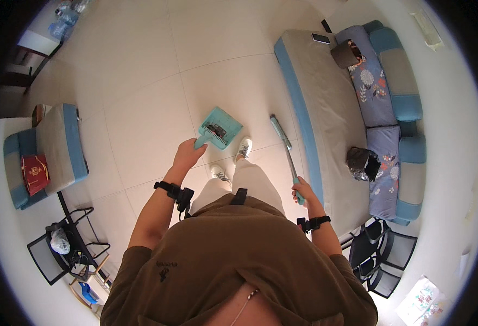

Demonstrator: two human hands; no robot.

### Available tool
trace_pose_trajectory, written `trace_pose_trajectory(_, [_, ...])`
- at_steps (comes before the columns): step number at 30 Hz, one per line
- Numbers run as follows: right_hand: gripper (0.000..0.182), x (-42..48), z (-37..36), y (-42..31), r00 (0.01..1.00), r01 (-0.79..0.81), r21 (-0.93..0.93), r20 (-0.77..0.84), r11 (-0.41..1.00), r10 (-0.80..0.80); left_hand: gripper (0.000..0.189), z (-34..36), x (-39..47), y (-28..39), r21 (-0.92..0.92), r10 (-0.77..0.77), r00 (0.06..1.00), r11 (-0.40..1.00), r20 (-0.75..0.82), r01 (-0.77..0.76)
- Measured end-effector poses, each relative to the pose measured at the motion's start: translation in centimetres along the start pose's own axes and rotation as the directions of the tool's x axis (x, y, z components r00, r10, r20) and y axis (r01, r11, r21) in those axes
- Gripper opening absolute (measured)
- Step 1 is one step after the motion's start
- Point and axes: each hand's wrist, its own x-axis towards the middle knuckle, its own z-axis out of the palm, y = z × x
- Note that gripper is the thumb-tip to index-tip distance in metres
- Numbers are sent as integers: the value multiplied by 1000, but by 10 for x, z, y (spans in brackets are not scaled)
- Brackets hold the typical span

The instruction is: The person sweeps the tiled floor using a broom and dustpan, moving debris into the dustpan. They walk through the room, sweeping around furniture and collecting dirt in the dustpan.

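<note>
My left hand [188, 154] grips the short handle of a teal plastic dustpan [230, 123], which is held out in front of my feet. Dark debris [215, 130] lies in the pan, close to its row of comb teeth. In my right hand [303, 190] is the teal grip of a small broom [290, 159] with a grey metal shaft. Its long, narrow head [279, 130] points away from me, between my right shoe and the sofa. Whether the dustpan or the broom head touches the floor, I cannot tell.
To the right runs a grey and blue sofa [320, 106] bearing a phone [321, 38], a brown bin [346, 54] and a black-bagged container [361, 163]. An armchair [55, 142] with a red bag [35, 173] stands left. Black chairs [74, 240] are behind it. Pale tiles [141, 102] cover the floor.
</note>
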Motion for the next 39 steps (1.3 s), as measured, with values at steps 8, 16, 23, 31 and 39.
trace_pose_trajectory(8, [72,56,7,-38,992,120,-254,69,960,-106,39,27,62,42,66,43,999,997,-14,-42])
trace_pose_trajectory(16, [73,64,-22,-84,991,126,-189,78,974,-113,41,42,129,98,113,69,996,991,59,-75])
trace_pose_trajectory(23, [72,62,-54,-114,991,87,-135,114,987,-72,36,39,146,97,176,1,995,984,104,-20])
trace_pose_trajectory(31, [71,83,-76,-117,989,63,-133,141,989,-44,35,-1,75,79,162,-202,976,969,78,187])
trace_pose_trajectory(39, [45,131,-93,-101,928,260,-240,331,935,-173,36,41,82,66,133,-104,994,985,-39,108])
